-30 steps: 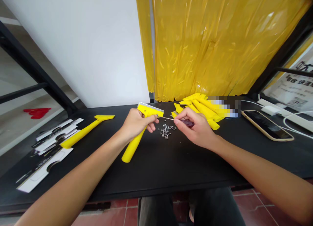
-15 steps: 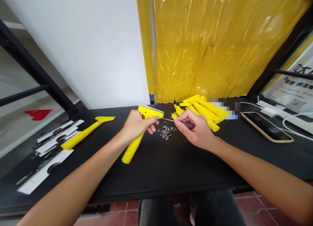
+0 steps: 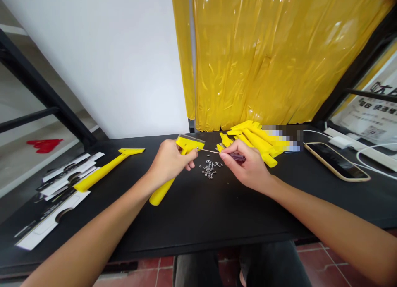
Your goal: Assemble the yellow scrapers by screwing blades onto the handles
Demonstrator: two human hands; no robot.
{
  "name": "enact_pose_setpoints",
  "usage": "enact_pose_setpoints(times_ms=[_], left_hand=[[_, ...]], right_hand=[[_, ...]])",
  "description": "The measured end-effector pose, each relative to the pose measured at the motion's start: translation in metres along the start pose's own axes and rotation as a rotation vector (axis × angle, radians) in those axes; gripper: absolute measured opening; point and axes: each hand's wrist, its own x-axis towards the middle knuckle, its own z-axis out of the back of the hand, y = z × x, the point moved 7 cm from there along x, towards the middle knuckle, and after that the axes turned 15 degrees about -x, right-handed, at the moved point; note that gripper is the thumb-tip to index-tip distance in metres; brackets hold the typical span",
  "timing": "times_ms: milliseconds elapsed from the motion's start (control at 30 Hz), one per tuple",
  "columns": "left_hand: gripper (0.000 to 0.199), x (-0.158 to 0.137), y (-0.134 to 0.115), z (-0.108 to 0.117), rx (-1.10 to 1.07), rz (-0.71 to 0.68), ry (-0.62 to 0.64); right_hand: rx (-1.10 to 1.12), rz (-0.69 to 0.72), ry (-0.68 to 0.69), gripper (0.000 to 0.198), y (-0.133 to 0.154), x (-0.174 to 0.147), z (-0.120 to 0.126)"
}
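Yellow scraper, seemingly maroon screwdriver handle.

We've got one scraper in our left hand and a screwdriver in our right hand, with loose screws on the table between them. Another scraper lies off to our left, handle end on some card sleeves. Behind our right there's a heap of scraper bodies; further right sits a phone, power strip behind it.

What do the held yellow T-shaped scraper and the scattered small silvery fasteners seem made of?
Held yellow T-shaped scraper: body probably smooth plastic, from its uniform colour, though painted metal is possible. Scattered small silvery fasteners: likely shiny metal, given their grey glints.
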Motion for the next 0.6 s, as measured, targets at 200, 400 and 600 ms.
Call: enact_pose_setpoints(times_ms=[200, 400, 600], left_hand=[[0.017, 0.001, 0.001, 0.000, -0.035, -0.023, 0.026], [0.018, 0.000, -0.002, 0.004, 0.006, -0.059, -0.031], [0.019, -0.005, -0.014, 0.010, 0.133, -0.180, -0.122]], right_hand=[[0.177, -0.179, 0.016, 0.021, -0.015, 0.003, -0.004], [-0.156, -0.049, 0.000, 0.023, -0.007, 0.003, -0.003], [-0.420, -0.043, 0.116, 0.044, -0.014, 0.004, -0.013]])
